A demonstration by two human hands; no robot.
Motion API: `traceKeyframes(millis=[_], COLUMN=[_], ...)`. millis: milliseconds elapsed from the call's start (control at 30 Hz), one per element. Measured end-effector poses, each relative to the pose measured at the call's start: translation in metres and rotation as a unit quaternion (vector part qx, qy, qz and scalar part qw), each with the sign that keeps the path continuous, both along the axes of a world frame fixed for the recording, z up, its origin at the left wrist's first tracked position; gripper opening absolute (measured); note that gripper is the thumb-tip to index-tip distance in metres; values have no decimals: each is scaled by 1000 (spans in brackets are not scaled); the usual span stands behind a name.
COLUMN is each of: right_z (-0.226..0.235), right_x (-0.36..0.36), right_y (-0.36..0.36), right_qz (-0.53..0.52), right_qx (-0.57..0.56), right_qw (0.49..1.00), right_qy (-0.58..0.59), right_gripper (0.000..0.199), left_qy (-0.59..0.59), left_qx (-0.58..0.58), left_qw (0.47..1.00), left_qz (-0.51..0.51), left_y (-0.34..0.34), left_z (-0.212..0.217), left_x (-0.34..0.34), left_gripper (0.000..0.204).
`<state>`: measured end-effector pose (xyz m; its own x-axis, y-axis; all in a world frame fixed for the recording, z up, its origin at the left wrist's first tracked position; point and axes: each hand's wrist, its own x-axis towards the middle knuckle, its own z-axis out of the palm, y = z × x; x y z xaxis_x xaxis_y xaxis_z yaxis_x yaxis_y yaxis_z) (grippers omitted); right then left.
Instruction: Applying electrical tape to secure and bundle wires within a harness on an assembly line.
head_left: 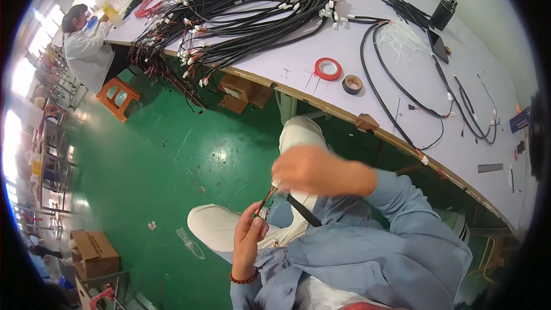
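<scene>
My left hand point(250, 235) pinches the lower end of a thin black wire lead with small white connectors point(267, 198); my blurred right hand point(307, 169) grips its upper end above my lap. Beyond, the pale workbench point(298, 63) carries black cable bundles point(241, 6), a red tape roll point(328, 69) and a dark tape roll point(352, 84).

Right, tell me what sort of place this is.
Most likely a wire-harness assembly workshop: a long workbench piled with black cable bundles, tape rolls beside them, and the person's left hand and right hand working a small wired connector.
</scene>
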<state>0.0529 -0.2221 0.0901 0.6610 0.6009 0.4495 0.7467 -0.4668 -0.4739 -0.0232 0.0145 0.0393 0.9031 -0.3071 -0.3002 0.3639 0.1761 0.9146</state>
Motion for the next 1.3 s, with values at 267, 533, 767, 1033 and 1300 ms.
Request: traceKeyframes(millis=[267,533,767,1033,1300], right_z=[37,12,15,9,-52], right_x=[57,84,40,20,-24], right_y=[-97,-117,-126,-66,30], right_qz=[-394,-399,-415,-282,5], right_qx=[-50,-161,-98,143,347], right_qw=[913,902,899,945,749], right_qy=[-92,-18,97,77,564], right_gripper=[40,56,47,38,19], left_qy=[21,33,7,2,11], left_qx=[-127,-204,-187,-122,-95], left_qw=[984,967,974,985,990], left_qz=[125,147,125,126,103], left_y=[6,15,14,-3,-8], left_z=[-7,2,-5,-4,-2], left_x=[13,20,22,23,16], left_gripper=[32,40,40,45,46])
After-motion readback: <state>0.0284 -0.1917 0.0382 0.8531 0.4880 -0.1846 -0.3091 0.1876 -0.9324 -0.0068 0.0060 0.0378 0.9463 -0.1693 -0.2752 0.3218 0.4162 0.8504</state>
